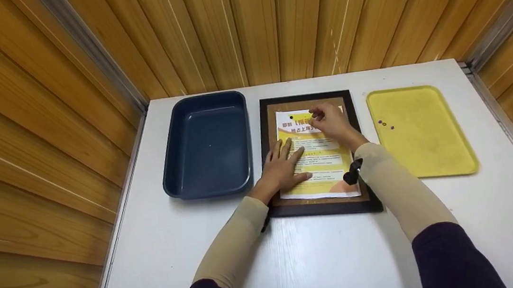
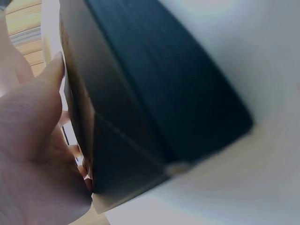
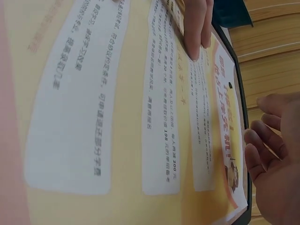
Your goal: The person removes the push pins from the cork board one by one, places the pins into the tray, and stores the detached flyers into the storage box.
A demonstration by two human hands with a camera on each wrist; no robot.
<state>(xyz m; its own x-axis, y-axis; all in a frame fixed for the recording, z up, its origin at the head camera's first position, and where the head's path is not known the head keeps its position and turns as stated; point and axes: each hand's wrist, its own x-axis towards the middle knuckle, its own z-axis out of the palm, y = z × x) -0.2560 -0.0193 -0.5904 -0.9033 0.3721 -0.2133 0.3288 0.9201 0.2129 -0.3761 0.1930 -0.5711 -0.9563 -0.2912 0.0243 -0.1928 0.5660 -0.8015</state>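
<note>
On the black-framed corkboard point(image 1: 361, 152), a yellow-and-white flyer point(image 1: 321, 166) lies under the flat-fingered left hand point(image 1: 283, 170); right hand point(image 1: 330, 122) fingers pinch something small.

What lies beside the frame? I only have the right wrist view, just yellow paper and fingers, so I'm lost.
Observer: A dark blue plastic tub sits left of the black-framed cork board.
Operator: And on the other side?
Observer: A flat yellow plastic tray, with small purple pins on it.
Operator: What is the left hand doing?
Observer: The left hand presses flat on the yellow printed flyer; the right hand is at the flyer's top edge.
</note>
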